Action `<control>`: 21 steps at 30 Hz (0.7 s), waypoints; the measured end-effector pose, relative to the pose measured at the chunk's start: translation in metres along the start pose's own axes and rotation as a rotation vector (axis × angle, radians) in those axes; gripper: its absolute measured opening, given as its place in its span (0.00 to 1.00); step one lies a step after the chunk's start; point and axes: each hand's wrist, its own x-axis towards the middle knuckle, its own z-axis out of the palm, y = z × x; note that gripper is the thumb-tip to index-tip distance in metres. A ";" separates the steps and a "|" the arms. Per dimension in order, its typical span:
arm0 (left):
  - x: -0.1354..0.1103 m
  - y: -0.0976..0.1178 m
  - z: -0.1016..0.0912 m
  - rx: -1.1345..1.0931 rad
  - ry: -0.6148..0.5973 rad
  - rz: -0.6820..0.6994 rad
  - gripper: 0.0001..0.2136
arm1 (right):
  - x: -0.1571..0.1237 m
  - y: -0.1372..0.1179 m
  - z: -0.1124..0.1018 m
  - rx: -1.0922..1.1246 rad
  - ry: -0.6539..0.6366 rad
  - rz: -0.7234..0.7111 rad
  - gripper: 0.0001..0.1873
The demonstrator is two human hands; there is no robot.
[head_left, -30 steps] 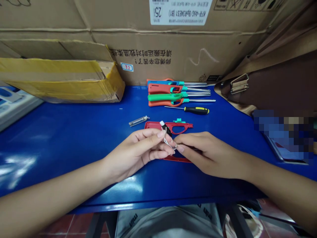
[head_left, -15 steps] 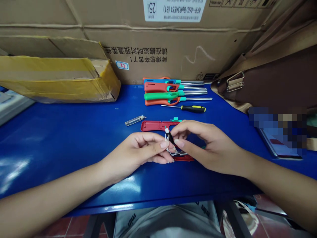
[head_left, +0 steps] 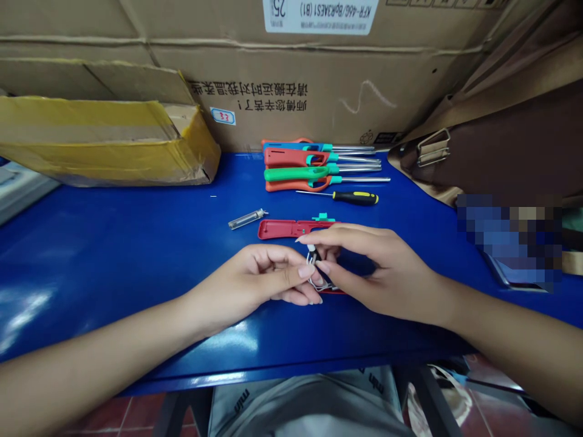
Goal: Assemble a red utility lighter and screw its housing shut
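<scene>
My left hand (head_left: 262,279) and my right hand (head_left: 371,267) meet at the middle of the blue table (head_left: 113,255). Both pinch a small igniter part (head_left: 313,255), black and white with thin white wires hanging from it. Just behind the fingers lies an opened red lighter shell (head_left: 285,229) with a teal trigger (head_left: 322,217). Another red shell piece (head_left: 334,290) peeks out under my hands. A small metal tube (head_left: 247,219) lies to the left of the shell.
Several assembled long lighters (head_left: 310,167) in red, green, blue and orange lie at the back. A black-and-yellow screwdriver (head_left: 350,197) lies before them. Cardboard boxes (head_left: 319,79) line the back, a yellow-taped box (head_left: 104,142) sits left, a brown bag (head_left: 501,139) right.
My right hand moved up and forward over the igniter part, its fingers now arched above it. The left hand kept its pinch and shifted slightly.
</scene>
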 end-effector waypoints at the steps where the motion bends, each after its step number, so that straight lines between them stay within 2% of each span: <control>1: 0.000 0.000 0.000 -0.003 0.000 0.000 0.09 | 0.000 0.000 -0.001 -0.017 -0.006 -0.021 0.16; 9: -0.002 -0.001 -0.002 -0.010 -0.031 0.018 0.07 | -0.001 -0.002 -0.006 -0.121 -0.045 -0.078 0.15; 16: -0.002 0.002 0.001 0.010 -0.062 0.006 0.05 | -0.003 -0.004 -0.006 -0.071 -0.030 -0.059 0.14; 21: -0.002 0.002 0.000 -0.098 -0.068 -0.021 0.13 | -0.003 -0.003 -0.002 -0.011 0.004 -0.033 0.15</control>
